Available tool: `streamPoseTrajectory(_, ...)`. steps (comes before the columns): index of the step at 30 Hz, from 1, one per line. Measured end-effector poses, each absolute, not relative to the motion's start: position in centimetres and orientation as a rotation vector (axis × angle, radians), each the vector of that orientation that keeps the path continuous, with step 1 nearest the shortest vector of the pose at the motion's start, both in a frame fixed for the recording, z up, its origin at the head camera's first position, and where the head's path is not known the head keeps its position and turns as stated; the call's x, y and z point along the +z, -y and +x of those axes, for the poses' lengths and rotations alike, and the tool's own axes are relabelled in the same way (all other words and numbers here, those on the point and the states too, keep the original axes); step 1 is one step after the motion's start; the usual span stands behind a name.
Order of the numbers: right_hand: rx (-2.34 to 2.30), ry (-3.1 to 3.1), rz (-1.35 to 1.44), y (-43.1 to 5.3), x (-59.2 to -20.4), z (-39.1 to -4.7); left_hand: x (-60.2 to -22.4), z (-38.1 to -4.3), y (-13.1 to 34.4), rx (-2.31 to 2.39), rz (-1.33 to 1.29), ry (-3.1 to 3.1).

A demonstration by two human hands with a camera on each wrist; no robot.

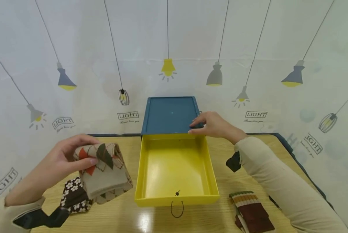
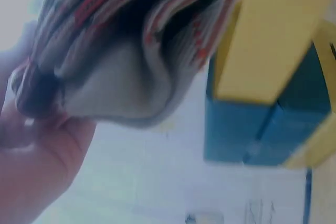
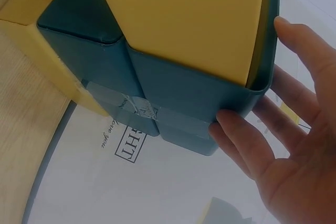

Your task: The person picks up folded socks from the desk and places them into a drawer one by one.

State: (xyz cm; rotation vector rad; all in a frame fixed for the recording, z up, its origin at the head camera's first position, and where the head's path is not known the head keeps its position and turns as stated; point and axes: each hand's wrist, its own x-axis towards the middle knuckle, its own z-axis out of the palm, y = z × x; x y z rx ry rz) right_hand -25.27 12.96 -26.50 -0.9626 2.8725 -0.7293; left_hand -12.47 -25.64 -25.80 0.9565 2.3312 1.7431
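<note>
My left hand (image 1: 70, 155) holds a folded pair of beige argyle socks (image 1: 108, 181) with red and dark green diamonds, thumb on the near face. In the left wrist view the folded sock layers (image 2: 121, 77) fill the upper left, blurred. My right hand (image 1: 213, 126) is at the right front corner of the blue drawer box (image 1: 172, 113). In the right wrist view its thumb and fingertips (image 3: 231, 121) lie on either side of the box's corner. The upper yellow drawer (image 1: 177, 161) is pulled far out, with a thin loop handle (image 1: 177, 213) at its front.
Brown flowered socks (image 1: 75, 195) lie left of the drawer, partly behind the held pair. Maroon socks with striped cuffs (image 1: 251, 210) lie at the right. All stand on a wooden table (image 1: 220, 181) against a lamp-printed wall covering (image 1: 185, 38). A second blue unit (image 3: 94, 51) adjoins the first.
</note>
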Motion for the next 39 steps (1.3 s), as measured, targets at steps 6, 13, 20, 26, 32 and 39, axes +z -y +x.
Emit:
streamPoseTrajectory(6, -0.713, -2.857, -0.988, -12.8, -27.0, -25.1, -23.8, -12.9, 21.1, 1.751, 0.808, -2.433)
streamPoseTrajectory(13, -0.707, -2.862, -0.962, -13.0, -26.8, -25.0, -23.6, -15.1, 16.2, 1.785, 0.760, -2.297)
streamPoseTrajectory(20, -0.688, -2.868, -0.969, -13.0, -26.7, -25.1, -24.4, -18.0, 12.4, 1.576, 0.909, -2.349)
streamPoseTrajectory(26, -0.673, -2.874, -0.992, -12.9, -26.5, -25.3, -24.4, -19.3, 10.2, 1.386, 0.946, -2.336)
streamPoseTrajectory(32, -0.687, -2.863, -1.003, -13.0, -26.4, -25.6, -25.0, -20.0, 8.3, 1.219, 0.877, -2.300)
streamPoseTrajectory(39, -0.707, -2.854, -1.009, -13.0, -26.3, -25.5, -26.0, -20.2, 6.9, 1.117, 0.808, -2.240)
